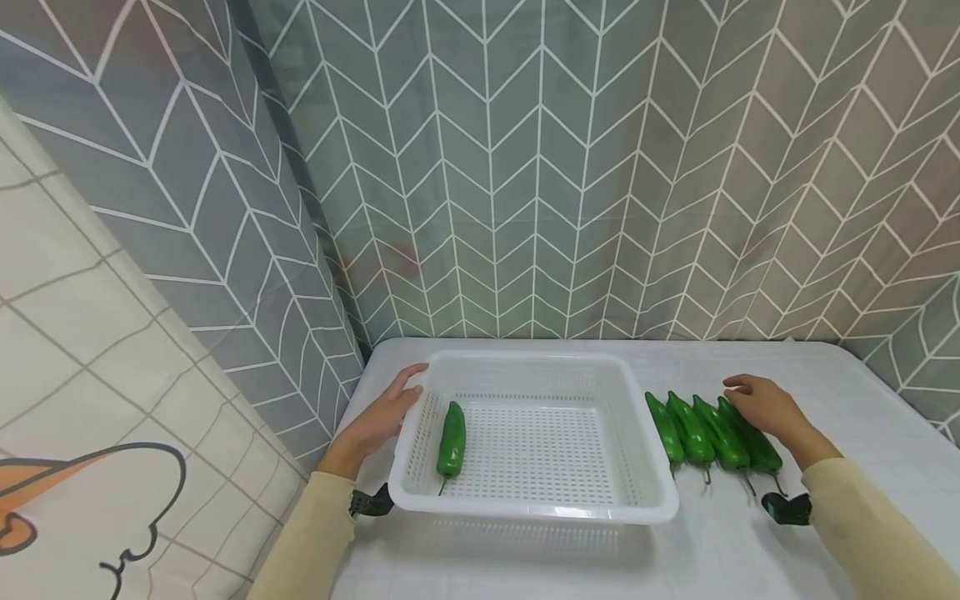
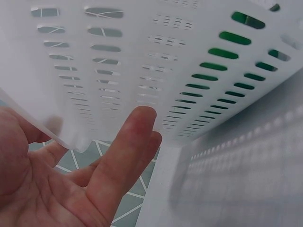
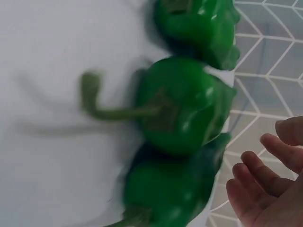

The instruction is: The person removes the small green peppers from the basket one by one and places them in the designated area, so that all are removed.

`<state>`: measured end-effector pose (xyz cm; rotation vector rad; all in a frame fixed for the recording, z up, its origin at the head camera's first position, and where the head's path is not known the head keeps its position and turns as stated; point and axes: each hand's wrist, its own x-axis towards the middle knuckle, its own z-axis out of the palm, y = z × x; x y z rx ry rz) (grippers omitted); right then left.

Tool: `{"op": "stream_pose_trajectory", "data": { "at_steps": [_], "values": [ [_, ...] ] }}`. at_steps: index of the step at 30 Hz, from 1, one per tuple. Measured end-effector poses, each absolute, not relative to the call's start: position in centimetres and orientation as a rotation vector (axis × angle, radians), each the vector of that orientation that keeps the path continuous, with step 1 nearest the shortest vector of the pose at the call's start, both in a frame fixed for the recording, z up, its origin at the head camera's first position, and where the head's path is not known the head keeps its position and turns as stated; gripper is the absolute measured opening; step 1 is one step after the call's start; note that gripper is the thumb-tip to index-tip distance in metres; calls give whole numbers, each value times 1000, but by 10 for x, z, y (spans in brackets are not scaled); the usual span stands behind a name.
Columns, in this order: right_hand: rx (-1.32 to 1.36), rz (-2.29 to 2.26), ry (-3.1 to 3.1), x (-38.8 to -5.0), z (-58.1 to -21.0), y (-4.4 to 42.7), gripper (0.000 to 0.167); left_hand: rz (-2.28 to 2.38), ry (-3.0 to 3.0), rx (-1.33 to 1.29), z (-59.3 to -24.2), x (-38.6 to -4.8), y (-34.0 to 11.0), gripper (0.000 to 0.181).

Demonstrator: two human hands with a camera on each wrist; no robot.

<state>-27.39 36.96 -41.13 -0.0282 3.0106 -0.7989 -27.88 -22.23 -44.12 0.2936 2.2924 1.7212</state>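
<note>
A white perforated plastic basket (image 1: 525, 510) sits at the middle of the table, with one green pepper (image 1: 452, 442) lying along its left side. My left hand (image 1: 382, 414) holds the basket's left rim; in the left wrist view its thumb hooks over the rim, and its fingers (image 2: 128, 156) extend along the outside of the slotted wall. Right of the basket, several green peppers (image 1: 720, 433) lie side by side, stems toward me. Over the far end of the rightmost one hovers my right hand (image 1: 765, 408), its fingers loosely bent and holding nothing in the right wrist view.
A white cloth covers the table (image 1: 862, 400). Behind it hangs a grey curtain (image 1: 510, 208) with a white chevron pattern, which continues on the left side. A pale tile-patterned sheet (image 1: 187, 433) is at the far left. Black straps are on both wrists.
</note>
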Motion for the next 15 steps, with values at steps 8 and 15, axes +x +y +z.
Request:
{"op": "stream_pose_trajectory", "data": {
  "at_steps": [8,15],
  "values": [
    [-126,-860,3075,-280,-402,349,42,1724,2282,285,-440,-278,-221,47],
    [-236,-893,3054,-287,-389,327,42,1721,2297,275,-439,-277,-221,47]
  ]
}}
